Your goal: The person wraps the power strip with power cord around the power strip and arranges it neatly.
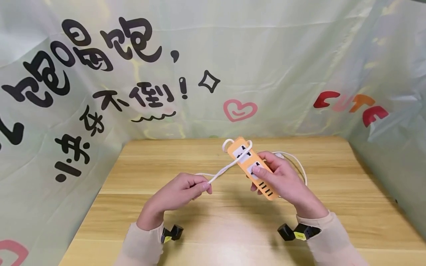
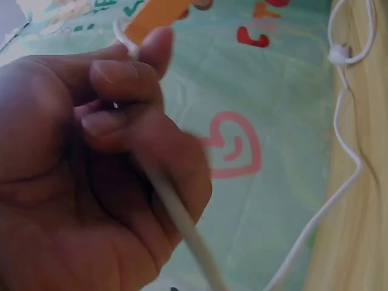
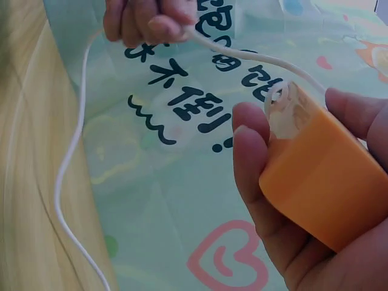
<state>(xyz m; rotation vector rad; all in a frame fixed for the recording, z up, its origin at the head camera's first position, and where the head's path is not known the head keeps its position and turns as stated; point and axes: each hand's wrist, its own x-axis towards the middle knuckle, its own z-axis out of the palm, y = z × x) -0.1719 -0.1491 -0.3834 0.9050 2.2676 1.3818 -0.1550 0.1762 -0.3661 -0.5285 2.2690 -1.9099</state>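
Observation:
An orange power strip (image 1: 250, 168) with white socket panels and several USB slots is held tilted above the table by my right hand (image 1: 283, 177), thumb on its face and fingers behind. Its white cord (image 1: 227, 168) loops round the far end and crosses the face toward my left hand (image 1: 186, 190), which pinches it between thumb and fingers. Past the left hand, the cord runs back behind the strip. In the left wrist view the cord (image 2: 188, 227) passes through curled fingers. The right wrist view shows the strip's plain orange end (image 3: 327, 182) in my palm.
Both hands are over a wooden table (image 1: 213, 229). Farther right on it lies more cord (image 1: 301, 166) with a white piece (image 1: 279, 155), partly hidden by the right hand. A pale printed cloth (image 1: 283, 74) encloses the back and sides.

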